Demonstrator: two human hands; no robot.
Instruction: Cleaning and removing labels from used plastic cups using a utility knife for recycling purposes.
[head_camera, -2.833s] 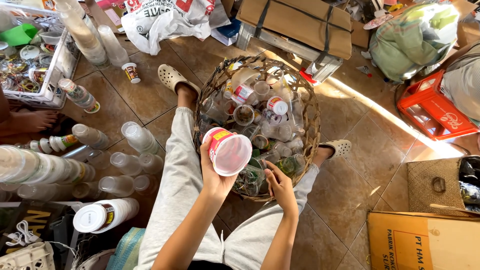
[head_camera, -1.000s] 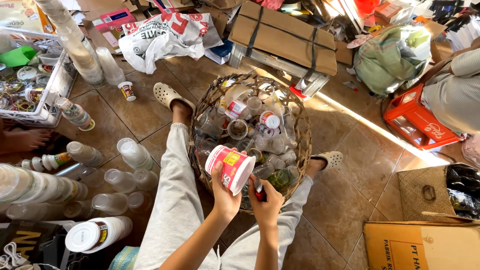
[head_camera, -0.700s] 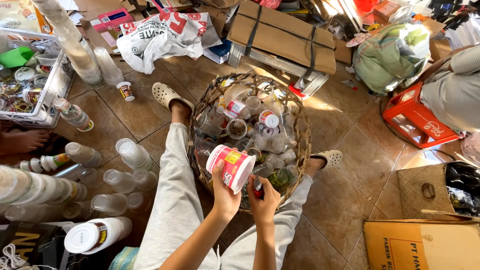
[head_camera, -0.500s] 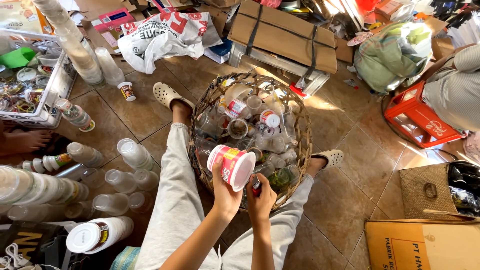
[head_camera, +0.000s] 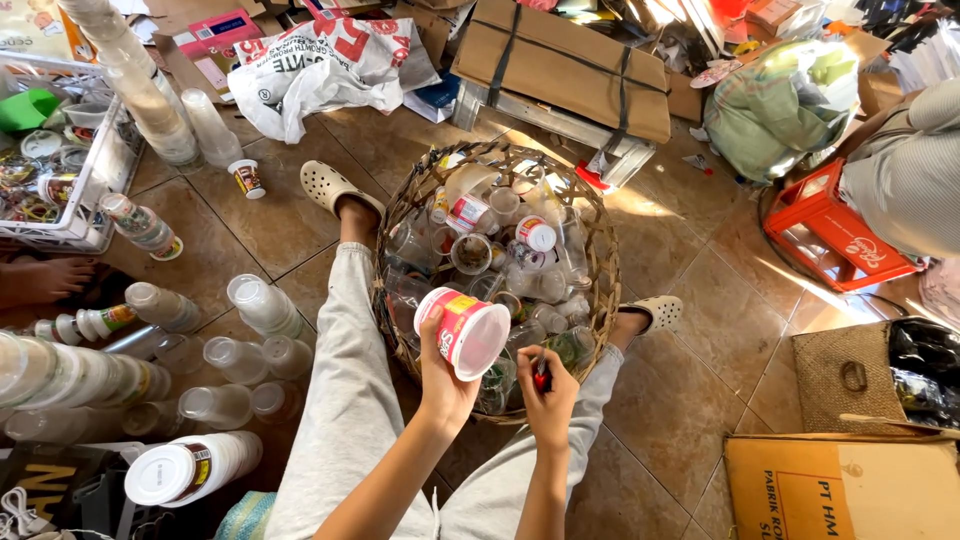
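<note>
left hand (head_camera: 443, 385) gripping pink cup (head_camera: 463, 332), right hand (head_camera: 547, 393) pinching small red tool (head_camera: 540, 380)

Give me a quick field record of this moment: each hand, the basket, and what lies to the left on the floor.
left hand: holds a pink and white plastic cup, raised and tilted, mouth toward the camera
right hand: fingers closed on a small red-tipped tool, type unclear
basket: woven, round, between the legs, full of used plastic cups
floor to the left: stacked clear cups lying on the tiles
</note>
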